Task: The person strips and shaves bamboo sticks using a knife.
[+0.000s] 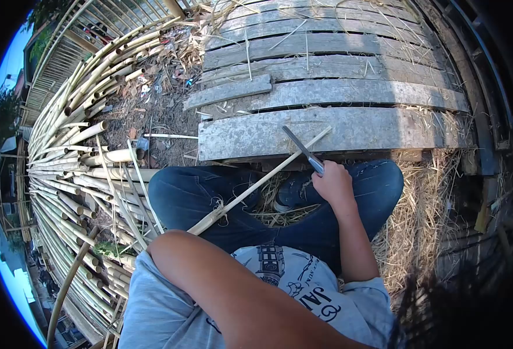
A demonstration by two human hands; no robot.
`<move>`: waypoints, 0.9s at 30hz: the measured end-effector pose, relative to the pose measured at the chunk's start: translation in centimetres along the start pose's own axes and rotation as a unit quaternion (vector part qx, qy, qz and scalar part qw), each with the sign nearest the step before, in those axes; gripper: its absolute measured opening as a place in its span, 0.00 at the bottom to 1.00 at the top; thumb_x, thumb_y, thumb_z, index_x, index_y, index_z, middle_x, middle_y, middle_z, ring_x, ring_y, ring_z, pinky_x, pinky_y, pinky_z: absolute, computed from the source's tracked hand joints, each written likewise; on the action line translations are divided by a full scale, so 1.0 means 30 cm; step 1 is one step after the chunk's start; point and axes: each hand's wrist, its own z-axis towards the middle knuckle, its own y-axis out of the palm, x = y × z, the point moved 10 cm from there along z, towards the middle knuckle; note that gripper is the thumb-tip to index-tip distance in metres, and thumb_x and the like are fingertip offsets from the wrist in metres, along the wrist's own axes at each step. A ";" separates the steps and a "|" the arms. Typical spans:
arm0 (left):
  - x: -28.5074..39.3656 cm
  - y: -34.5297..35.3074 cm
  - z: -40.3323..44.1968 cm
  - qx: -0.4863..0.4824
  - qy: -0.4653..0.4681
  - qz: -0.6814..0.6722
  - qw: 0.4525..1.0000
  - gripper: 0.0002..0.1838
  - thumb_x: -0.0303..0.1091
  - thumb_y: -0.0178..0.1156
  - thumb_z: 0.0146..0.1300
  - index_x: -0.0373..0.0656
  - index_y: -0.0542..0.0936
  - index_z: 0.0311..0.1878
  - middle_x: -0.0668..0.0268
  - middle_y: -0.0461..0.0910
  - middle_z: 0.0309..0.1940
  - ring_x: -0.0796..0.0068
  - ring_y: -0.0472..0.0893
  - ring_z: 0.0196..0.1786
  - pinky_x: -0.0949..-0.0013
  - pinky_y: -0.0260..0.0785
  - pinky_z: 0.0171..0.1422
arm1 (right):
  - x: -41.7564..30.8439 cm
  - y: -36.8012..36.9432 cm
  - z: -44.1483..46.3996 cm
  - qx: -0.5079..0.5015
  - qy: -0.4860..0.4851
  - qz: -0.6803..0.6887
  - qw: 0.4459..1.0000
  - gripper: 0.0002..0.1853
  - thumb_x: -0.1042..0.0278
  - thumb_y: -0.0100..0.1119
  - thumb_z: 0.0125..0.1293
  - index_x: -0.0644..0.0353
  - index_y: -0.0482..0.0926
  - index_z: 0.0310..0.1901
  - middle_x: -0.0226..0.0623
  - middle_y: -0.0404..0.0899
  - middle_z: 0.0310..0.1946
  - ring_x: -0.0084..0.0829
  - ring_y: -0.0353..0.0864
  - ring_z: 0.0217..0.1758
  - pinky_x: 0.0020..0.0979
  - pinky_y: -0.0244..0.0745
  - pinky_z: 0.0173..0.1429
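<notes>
My right hand (333,181) is closed around a knife (303,149) above my right leg. The blade points up and left, crossing over a pale bamboo strip (268,176) near its far end. That strip runs slantwise across my lap, and its near end is hidden behind my bent left arm (210,270). Shaved fibres curl from the strip beside my left leg. The left elbow rests out to the left and the forearm comes back toward the camera; my left hand is out of view.
A platform of weathered wooden planks (332,129) lies just ahead of my knees. Bamboo poles (76,180) are piled along the left, with a few thin strips (142,183) leaning near my knee. Straw and shavings (419,215) cover the ground at right.
</notes>
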 end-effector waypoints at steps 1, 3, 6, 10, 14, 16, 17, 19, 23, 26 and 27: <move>0.002 0.014 0.005 -0.003 0.006 -0.008 1.000 0.22 0.39 0.68 0.62 0.42 0.77 0.56 0.59 0.78 0.51 0.57 0.78 0.57 0.46 0.64 0.68 | -0.004 0.006 0.001 -0.004 0.003 0.000 1.000 0.14 0.60 0.64 0.58 0.64 0.82 0.37 0.55 0.85 0.35 0.56 0.85 0.42 0.51 0.80 0.49; 0.000 0.033 0.011 -0.005 0.015 -0.022 1.000 0.22 0.39 0.68 0.62 0.42 0.78 0.56 0.59 0.78 0.51 0.57 0.78 0.57 0.46 0.63 0.68 | -0.014 -0.007 -0.005 0.003 0.003 0.014 1.000 0.14 0.61 0.63 0.58 0.65 0.81 0.36 0.55 0.84 0.34 0.58 0.84 0.42 0.51 0.79 0.49; 0.003 0.048 0.024 -0.012 0.021 -0.030 0.999 0.21 0.38 0.68 0.61 0.42 0.78 0.56 0.60 0.78 0.51 0.58 0.77 0.57 0.46 0.62 0.69 | -0.022 -0.019 -0.011 0.004 0.006 0.009 1.000 0.12 0.63 0.62 0.58 0.65 0.81 0.35 0.56 0.83 0.33 0.58 0.84 0.42 0.52 0.78 0.48; -0.003 0.030 0.013 -0.008 0.026 -0.038 0.999 0.21 0.38 0.68 0.61 0.42 0.78 0.56 0.60 0.78 0.51 0.58 0.77 0.58 0.45 0.61 0.70 | -0.016 -0.014 -0.005 -0.005 0.009 0.019 1.000 0.13 0.62 0.62 0.58 0.65 0.82 0.36 0.57 0.83 0.34 0.59 0.83 0.43 0.52 0.78 0.49; -0.008 0.024 0.007 -0.014 0.024 -0.047 0.999 0.20 0.38 0.68 0.61 0.43 0.78 0.55 0.61 0.78 0.51 0.58 0.77 0.58 0.44 0.60 0.71 | -0.051 -0.004 0.018 -0.011 0.000 0.030 0.999 0.13 0.61 0.63 0.58 0.65 0.80 0.35 0.56 0.84 0.34 0.59 0.83 0.43 0.52 0.77 0.49; -0.013 -0.003 -0.009 -0.008 0.024 -0.049 0.998 0.20 0.37 0.68 0.61 0.43 0.78 0.55 0.61 0.78 0.51 0.58 0.77 0.58 0.44 0.59 0.71 | -0.031 -0.008 -0.011 -0.014 -0.008 0.057 0.998 0.14 0.61 0.64 0.57 0.65 0.80 0.36 0.54 0.83 0.33 0.58 0.83 0.41 0.50 0.78 0.49; -0.016 -0.021 -0.023 -0.011 0.013 -0.038 0.999 0.20 0.37 0.68 0.61 0.43 0.79 0.55 0.61 0.78 0.51 0.58 0.77 0.59 0.44 0.59 0.71 | -0.030 -0.007 -0.011 0.002 -0.026 0.082 0.996 0.15 0.62 0.65 0.56 0.66 0.79 0.37 0.53 0.83 0.32 0.56 0.84 0.40 0.49 0.78 0.48; -0.027 -0.115 -0.078 -0.014 -0.052 0.102 0.993 0.20 0.37 0.68 0.61 0.43 0.79 0.55 0.61 0.78 0.51 0.59 0.76 0.59 0.44 0.58 0.72 | -0.010 0.019 -0.003 -0.009 -0.065 0.202 0.977 0.16 0.62 0.67 0.57 0.67 0.78 0.39 0.52 0.82 0.30 0.50 0.85 0.37 0.43 0.78 0.44; 0.039 -0.532 -0.523 0.119 -0.432 0.609 0.655 0.24 0.28 0.70 0.54 0.42 0.77 0.56 0.56 0.73 0.57 0.47 0.69 0.67 0.38 0.48 0.77 | 0.098 0.097 0.019 -0.026 0.001 0.374 0.927 0.15 0.61 0.65 0.64 0.67 0.77 0.40 0.48 0.81 0.27 0.44 0.84 0.31 0.39 0.75 0.38; 0.142 -0.559 -0.754 0.251 -0.483 0.567 0.618 0.27 0.28 0.70 0.53 0.39 0.75 0.57 0.52 0.71 0.60 0.45 0.67 0.70 0.42 0.52 0.76 | 0.112 0.072 0.024 0.036 0.016 0.357 0.933 0.15 0.59 0.62 0.68 0.66 0.77 0.40 0.48 0.80 0.26 0.45 0.83 0.29 0.40 0.74 0.36; 0.145 -0.549 -0.766 0.248 -0.487 0.565 0.618 0.27 0.28 0.70 0.53 0.39 0.75 0.57 0.52 0.71 0.60 0.45 0.67 0.70 0.42 0.52 0.76 | 0.110 0.071 0.016 0.039 0.030 0.346 0.937 0.16 0.58 0.61 0.70 0.66 0.77 0.40 0.48 0.80 0.25 0.46 0.83 0.29 0.40 0.74 0.36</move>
